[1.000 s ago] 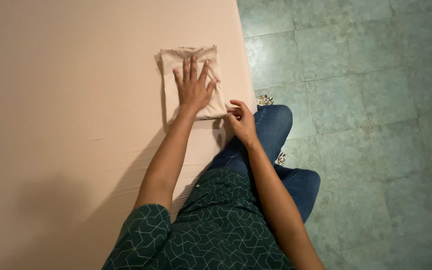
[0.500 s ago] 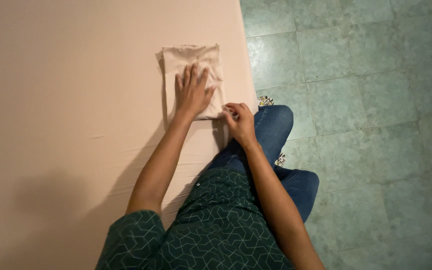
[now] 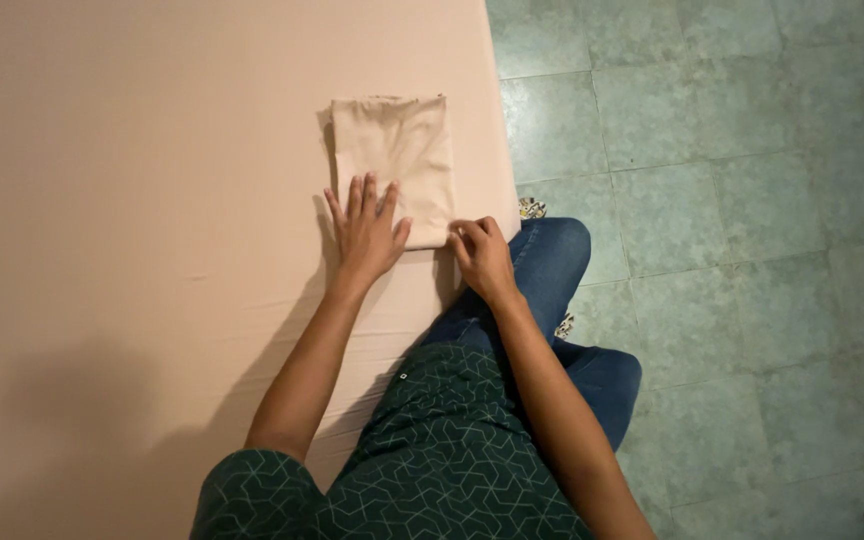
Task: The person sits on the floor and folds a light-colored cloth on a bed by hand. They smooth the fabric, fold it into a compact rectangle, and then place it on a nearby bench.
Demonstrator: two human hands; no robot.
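flat, folded cloth [image 3: 397,160] lengthwise away, left hand [image 3: 365,232] atop

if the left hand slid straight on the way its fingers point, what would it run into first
The left hand points up the bed, fingertips already on the near edge of the folded beige cloth. Sliding on, it would likely just cross more of that cloth, then bare sheet.

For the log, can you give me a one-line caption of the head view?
Left hand flat on a folded cream cloth on a pink sheet; right hand pinches its near corner.
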